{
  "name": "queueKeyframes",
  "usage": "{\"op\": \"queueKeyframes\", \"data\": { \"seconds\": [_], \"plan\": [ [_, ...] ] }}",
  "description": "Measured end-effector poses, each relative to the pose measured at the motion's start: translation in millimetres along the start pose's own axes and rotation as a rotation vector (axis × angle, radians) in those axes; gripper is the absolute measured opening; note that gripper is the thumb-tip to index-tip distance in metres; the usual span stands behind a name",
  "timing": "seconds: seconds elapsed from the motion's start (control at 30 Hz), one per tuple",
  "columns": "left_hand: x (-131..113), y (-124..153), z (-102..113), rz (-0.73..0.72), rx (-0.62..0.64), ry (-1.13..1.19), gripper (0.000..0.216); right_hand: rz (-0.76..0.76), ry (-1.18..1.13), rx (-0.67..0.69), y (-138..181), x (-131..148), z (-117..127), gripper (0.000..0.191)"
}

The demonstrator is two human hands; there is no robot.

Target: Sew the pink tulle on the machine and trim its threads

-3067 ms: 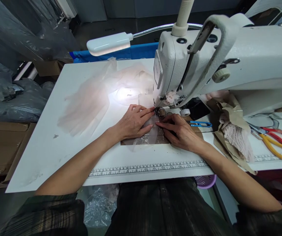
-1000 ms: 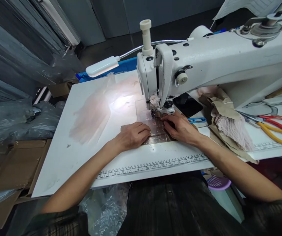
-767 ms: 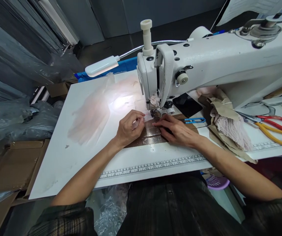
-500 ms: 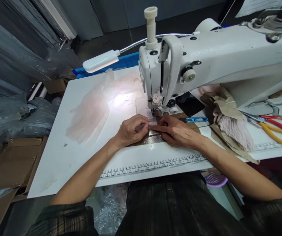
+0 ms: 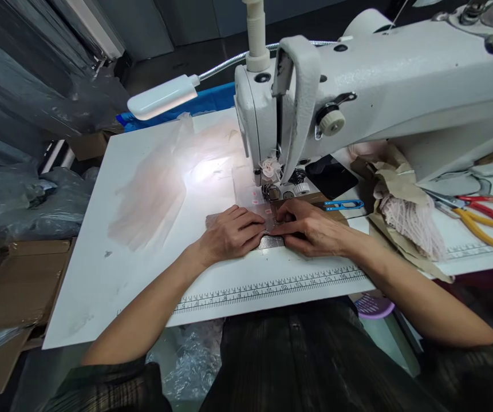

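Below the needle of a white sewing machine (image 5: 257,123), a thin sheer fabric (image 5: 246,197) with small pink marks lies on the bed. My left hand (image 5: 232,233) rests palm down on the fabric, its fingers extended and close together. Just right of it, my right hand (image 5: 312,230) has its thumb and forefinger pinched at the fabric's edge in front of the presser foot (image 5: 272,193). A silvery ribbed strip (image 5: 271,242) shows between the two hands. Behind the right hand lie blue thread snips (image 5: 343,205). A small pale fabric flower (image 5: 271,168) hangs on the machine head.
Pale pink tulle (image 5: 149,197) spreads over the white table (image 5: 87,269) at left, under a lamp (image 5: 162,97). At right are a black phone-like slab (image 5: 331,176), pale fringed material (image 5: 411,220) in brown paper, and scissors with red and yellow handles (image 5: 482,220). A ruler strip (image 5: 272,289) runs along the front.
My left hand has gone from curled fingers to lying flatter on the fabric. The sheer fabric now spreads further left beneath it. My right hand stays near the presser foot. The view has shifted slightly.
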State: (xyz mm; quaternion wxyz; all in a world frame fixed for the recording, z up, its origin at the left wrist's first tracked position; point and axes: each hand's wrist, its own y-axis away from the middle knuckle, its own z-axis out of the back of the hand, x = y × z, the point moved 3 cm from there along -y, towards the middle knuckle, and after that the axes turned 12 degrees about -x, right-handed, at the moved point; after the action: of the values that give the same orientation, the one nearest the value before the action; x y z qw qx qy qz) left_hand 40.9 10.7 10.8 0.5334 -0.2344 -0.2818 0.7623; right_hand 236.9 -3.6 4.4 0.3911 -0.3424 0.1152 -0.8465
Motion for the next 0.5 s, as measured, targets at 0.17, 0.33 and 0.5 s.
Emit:
{"op": "queueKeyframes", "data": {
  "seconds": [0.17,0.33,0.5],
  "plan": [
    [-2.5,-1.4,1.2,-0.039,-0.016,-0.055,0.006,-0.010,0.021,0.019,1.3,0.8,-1.3,0.036],
    [-3.9,-2.5,3.1,-0.063,0.004,-0.066,0.008,-0.053,0.000,0.035,1.2,-0.1,1.1,0.037],
    [-5.7,-0.7,3.8,-0.069,0.056,-0.071,0.014,-0.145,-0.111,-0.070,0.0,-8.8,6.2,0.038]
  ]
}}
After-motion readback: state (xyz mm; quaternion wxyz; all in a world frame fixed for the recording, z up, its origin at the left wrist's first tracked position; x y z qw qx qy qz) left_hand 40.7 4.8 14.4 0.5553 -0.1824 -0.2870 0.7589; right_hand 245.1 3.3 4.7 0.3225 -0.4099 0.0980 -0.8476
